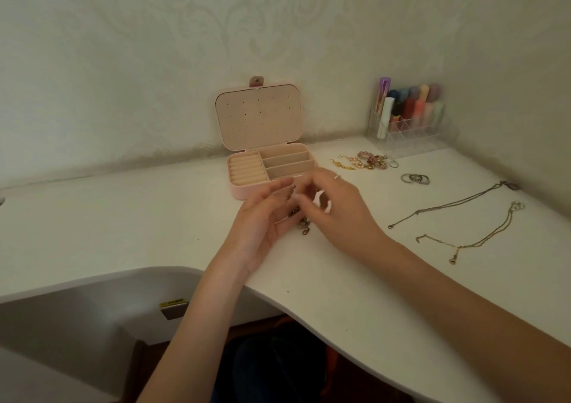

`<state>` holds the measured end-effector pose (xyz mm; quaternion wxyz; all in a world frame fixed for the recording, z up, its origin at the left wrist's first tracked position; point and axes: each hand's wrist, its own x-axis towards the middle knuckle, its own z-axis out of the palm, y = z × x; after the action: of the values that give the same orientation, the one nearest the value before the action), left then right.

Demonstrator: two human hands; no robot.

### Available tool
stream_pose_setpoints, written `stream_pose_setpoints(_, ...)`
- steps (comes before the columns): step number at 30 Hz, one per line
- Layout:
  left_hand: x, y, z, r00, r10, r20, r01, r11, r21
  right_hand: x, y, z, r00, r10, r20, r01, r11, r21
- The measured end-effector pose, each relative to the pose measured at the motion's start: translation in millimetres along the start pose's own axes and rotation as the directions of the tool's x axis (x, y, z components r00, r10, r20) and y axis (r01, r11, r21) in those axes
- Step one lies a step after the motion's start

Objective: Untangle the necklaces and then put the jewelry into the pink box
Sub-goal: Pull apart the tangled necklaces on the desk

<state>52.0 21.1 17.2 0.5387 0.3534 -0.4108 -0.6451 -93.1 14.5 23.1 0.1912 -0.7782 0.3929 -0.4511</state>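
Necklace tangle [298,217] hangs pinched between left hand [265,217] and right hand [336,208] grips.

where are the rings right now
In the head view the rings lie on the white desk to the right of the pink box, just below the earrings and above the two laid-out necklaces.

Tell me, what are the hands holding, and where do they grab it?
Both the left hand and right hand hold a bunched-up chain between their fingertips. Its clasp end dangles below; the exact pinch spots are blurred.
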Motion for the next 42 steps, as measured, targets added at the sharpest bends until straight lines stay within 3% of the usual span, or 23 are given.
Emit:
stream_pose_setpoints(3, 0.1, -2.7, 3.6, 0.983, 0.179, -0.048, -0.155, 0.937, 0.312, 4.7, -4.9, -8.2, 0.972, 0.217, -0.086, -0.17, 0.911, 0.376)
stream_pose_setpoints(5, -0.8, -5.2, 4.6, 0.946, 0.324, 0.011, -0.276, 0.788, 0.55, 6.7, -4.7, -14.3, 0.96, 0.252, -0.119, -0.173, 0.874, 0.454)
stream_pose_setpoints(7, 0.0, -7.1, 3.5, 0.923, 0.384, -0.008, -0.296, 0.725, 0.622, 7.7, -5.4, -18.0, 0.948, 0.291, -0.128, -0.185, 0.834, 0.52)
stream_pose_setpoints(10, -0.3, -6.7, 2.3, 0.921, 0.387, -0.033, -0.282, 0.724, 0.629, 8.0, -7.1, -18.2, 0.931, 0.338, -0.135, -0.206, 0.795, 0.57)
stream_pose_setpoints(15, -1.9, -6.8, 7.0, 0.952, 0.305, 0.013, -0.257, 0.778, 0.573, 9.2, -8.2, -20.8, 0.904, 0.375, -0.204, -0.223, 0.822, 0.524)
stream_pose_setpoints(20, 1.0, -10.3, 3.8, 0.96, 0.28, 0.011, -0.235, 0.784, 0.575, 12.5, -11.6, -25.6, 0.864, 0.491, -0.115, -0.278, 0.654, 0.703)
stream_pose_setpoints(23, -0.4, -12.6, 6.2, 0.969, 0.246, 0.023, -0.21, 0.771, 0.601, 12.5, -12.1, -28.1, 0.863, 0.5, -0.075, -0.294, 0.618, 0.729)
stream_pose_setpoints(30, -4.9, -5.1, 9.9, 0.963, 0.246, 0.11, -0.269, 0.888, 0.372, 12.2, -12.8, -24.7, 0.927, 0.37, 0.065, -0.334, 0.732, 0.594)
stream_pose_setpoints(33, -3.1, -5.1, 9.7, 0.958, 0.276, 0.082, -0.285, 0.874, 0.392, 12.4, -13.1, -25.9, 0.918, 0.374, 0.133, -0.373, 0.698, 0.611)
stream_pose_setpoints(37, -0.7, -2.2, 10.0, 0.94, 0.34, 0.012, -0.312, 0.848, 0.428, 12.9, -11.2, -29.0, 0.914, 0.388, 0.119, -0.388, 0.752, 0.533)
stream_pose_setpoints(42, 0.1, -2.8, 15.0, 0.954, 0.294, 0.051, -0.293, 0.89, 0.349, 13.4, -9.7, -31.8, 0.911, 0.392, 0.128, -0.394, 0.74, 0.545)
